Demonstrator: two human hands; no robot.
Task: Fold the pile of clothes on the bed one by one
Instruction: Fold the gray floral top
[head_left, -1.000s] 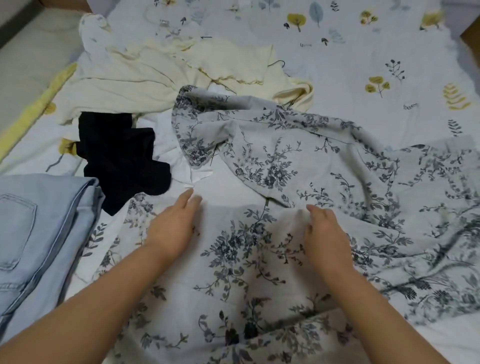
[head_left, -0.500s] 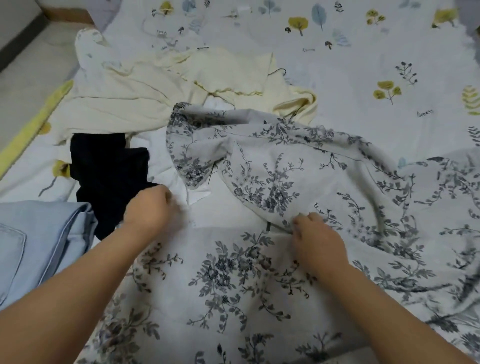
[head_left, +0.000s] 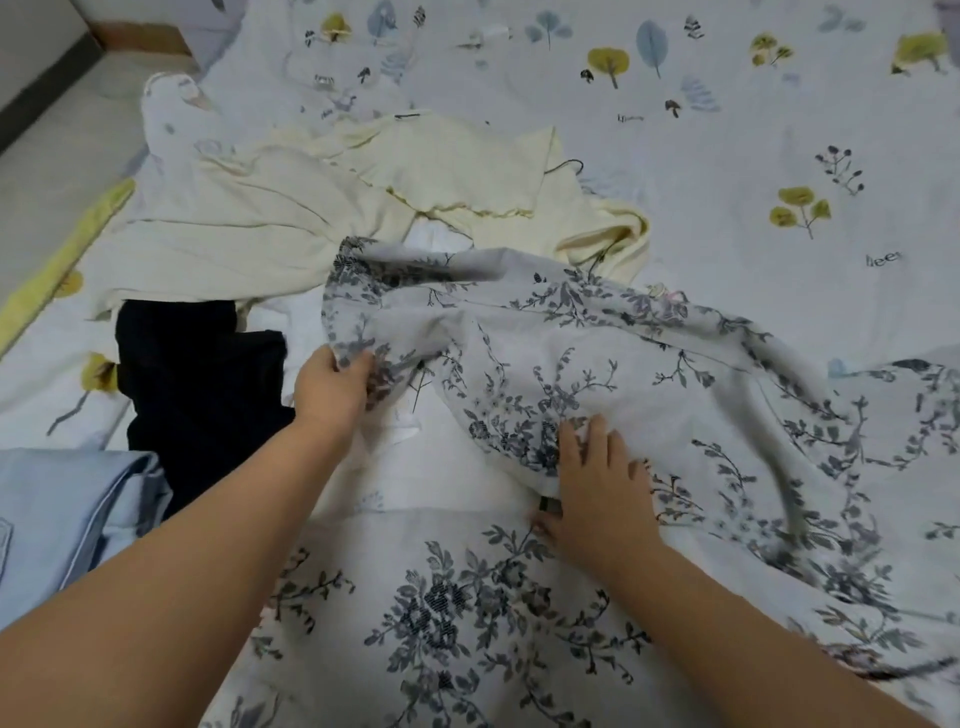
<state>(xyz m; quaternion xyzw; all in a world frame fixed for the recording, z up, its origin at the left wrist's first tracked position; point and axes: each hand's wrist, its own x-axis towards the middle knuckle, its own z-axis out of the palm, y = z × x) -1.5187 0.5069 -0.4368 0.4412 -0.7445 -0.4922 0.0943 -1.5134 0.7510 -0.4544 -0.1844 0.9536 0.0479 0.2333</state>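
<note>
with the left hand (head_left: 332, 387) pinching the floral garment (head_left: 597, 364) spread mid-bed (head_left: 727, 156) and the right hand (head_left: 597, 488) pressing flat, draw that edge across evenly, smoothing wrinkles first.

The bed (head_left: 727, 156), covered by a white sheet printed with small yellow and blue trees and leaves, carries every garment in view. A large white cloth with a grey-blue floral print (head_left: 597, 364) sprawls across its near and right part, and a cream ribbed garment with frilled edges (head_left: 291, 218) lies crumpled beyond it. A black garment (head_left: 192, 374) lies at the left, touching folded light-blue denim jeans (head_left: 67, 509) at the near left edge.
</note>
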